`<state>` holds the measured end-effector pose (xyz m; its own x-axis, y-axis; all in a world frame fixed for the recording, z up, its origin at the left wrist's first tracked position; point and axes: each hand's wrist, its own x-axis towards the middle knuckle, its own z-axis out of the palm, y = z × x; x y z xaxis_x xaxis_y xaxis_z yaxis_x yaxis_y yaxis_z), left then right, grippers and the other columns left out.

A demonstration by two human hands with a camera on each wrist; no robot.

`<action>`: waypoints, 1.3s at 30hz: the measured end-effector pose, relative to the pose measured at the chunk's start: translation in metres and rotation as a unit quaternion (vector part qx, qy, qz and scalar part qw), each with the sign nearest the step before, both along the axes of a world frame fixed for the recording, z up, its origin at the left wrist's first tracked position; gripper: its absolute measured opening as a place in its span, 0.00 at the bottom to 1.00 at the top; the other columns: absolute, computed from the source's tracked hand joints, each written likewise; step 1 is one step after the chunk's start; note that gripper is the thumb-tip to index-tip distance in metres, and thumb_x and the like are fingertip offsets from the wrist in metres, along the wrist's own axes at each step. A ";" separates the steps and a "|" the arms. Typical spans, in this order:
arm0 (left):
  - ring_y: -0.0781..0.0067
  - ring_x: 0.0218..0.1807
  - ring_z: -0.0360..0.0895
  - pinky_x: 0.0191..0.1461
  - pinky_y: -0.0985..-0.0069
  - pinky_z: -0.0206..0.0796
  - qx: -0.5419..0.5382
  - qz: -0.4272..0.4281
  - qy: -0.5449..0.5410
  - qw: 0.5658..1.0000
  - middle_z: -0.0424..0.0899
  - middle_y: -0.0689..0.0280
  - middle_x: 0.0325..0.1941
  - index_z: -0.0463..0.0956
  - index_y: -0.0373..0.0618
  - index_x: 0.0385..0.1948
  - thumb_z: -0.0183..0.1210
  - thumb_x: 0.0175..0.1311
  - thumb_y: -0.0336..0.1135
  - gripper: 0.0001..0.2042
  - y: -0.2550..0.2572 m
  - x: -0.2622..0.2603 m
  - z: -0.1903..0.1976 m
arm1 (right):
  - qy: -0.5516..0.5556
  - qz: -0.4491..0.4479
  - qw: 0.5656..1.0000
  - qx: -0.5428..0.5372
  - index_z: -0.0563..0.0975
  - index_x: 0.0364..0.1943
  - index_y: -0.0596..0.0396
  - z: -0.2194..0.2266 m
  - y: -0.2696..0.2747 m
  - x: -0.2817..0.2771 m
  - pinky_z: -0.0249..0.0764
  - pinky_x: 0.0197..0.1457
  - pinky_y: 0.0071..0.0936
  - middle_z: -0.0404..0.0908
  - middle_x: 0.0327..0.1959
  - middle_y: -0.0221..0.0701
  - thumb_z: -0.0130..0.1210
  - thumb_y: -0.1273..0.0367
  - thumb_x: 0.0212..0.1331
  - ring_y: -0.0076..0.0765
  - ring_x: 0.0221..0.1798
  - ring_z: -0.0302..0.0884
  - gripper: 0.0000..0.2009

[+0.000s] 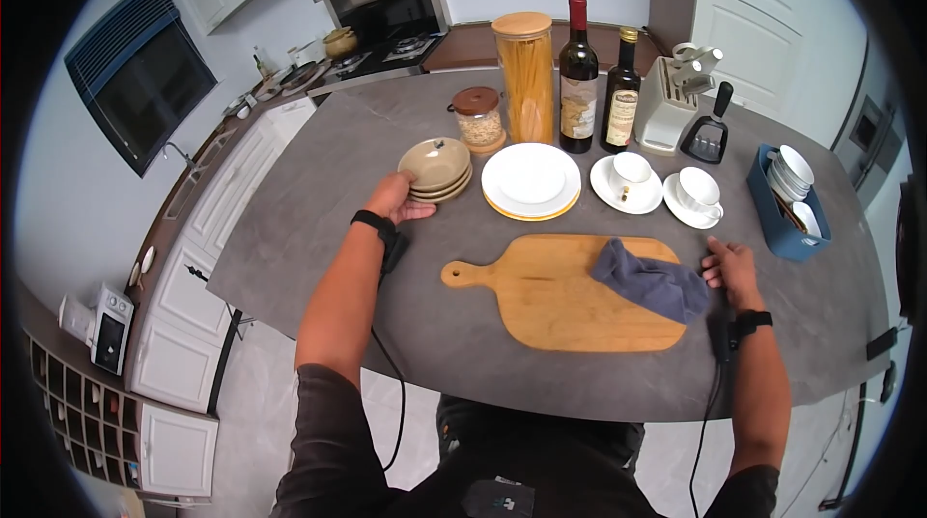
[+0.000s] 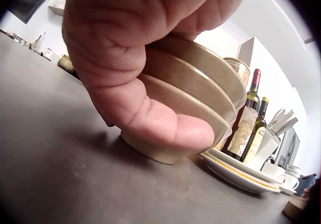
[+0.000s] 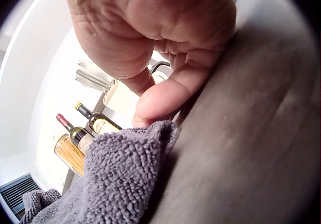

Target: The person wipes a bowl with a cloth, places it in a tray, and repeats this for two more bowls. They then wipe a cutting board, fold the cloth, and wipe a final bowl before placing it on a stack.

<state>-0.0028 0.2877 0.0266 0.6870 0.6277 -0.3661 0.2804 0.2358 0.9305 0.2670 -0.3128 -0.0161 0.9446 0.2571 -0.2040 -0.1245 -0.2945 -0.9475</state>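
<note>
Three beige bowls (image 1: 435,164) stand stacked at the left of the table. My left hand (image 1: 393,197) grips the stack's near left side, and in the left wrist view its fingers (image 2: 175,128) curve round the bowls (image 2: 193,81). A crumpled grey-blue cloth (image 1: 652,281) lies over the right part of a wooden cutting board (image 1: 546,291) and past its edge. My right hand (image 1: 731,269) is just right of the cloth, its fingers loosely curled and holding nothing. In the right wrist view the fingertips (image 3: 150,106) are close to the cloth (image 3: 120,174); whether they touch it, I cannot tell.
White plates (image 1: 531,175) are stacked right of the bowls, then two cups (image 1: 631,171) on saucers. Behind stand a lidded jar (image 1: 478,117), a pasta jar (image 1: 524,79), two bottles (image 1: 578,84), a knife block (image 1: 664,108) and a spatula (image 1: 708,137). A blue basket (image 1: 797,243) holds dishes.
</note>
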 end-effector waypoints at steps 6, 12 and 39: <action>0.50 0.48 0.91 0.53 0.55 0.91 0.004 0.003 -0.029 1.000 0.85 0.48 0.57 0.65 0.33 0.70 0.49 0.84 0.45 0.25 -0.002 -0.003 -0.004 | 0.002 -0.001 1.000 0.000 0.82 0.50 0.70 0.002 -0.001 -0.003 0.77 0.20 0.23 0.86 0.30 0.36 0.63 0.60 0.77 0.27 0.20 0.82 0.20; 0.63 0.45 0.90 0.48 0.66 0.88 0.198 0.015 0.034 0.980 0.83 0.51 0.63 0.73 0.34 0.66 0.62 0.79 0.57 0.32 -0.049 -0.058 -0.001 | 0.010 -0.004 1.000 0.026 0.82 0.47 0.67 0.003 -0.005 -0.004 0.78 0.22 0.22 0.87 0.33 0.35 0.63 0.60 0.77 0.26 0.22 0.82 0.18; 0.50 0.66 0.72 0.72 0.61 0.68 0.477 -0.376 -0.005 0.794 0.81 0.58 0.66 0.82 0.43 0.64 0.68 0.64 0.20 0.24 -0.143 -0.082 0.004 | -0.500 0.487 0.710 -0.094 0.82 0.52 0.57 0.046 0.135 -0.192 0.77 0.66 0.46 0.83 0.54 0.40 0.63 0.76 0.54 0.54 0.60 0.79 0.18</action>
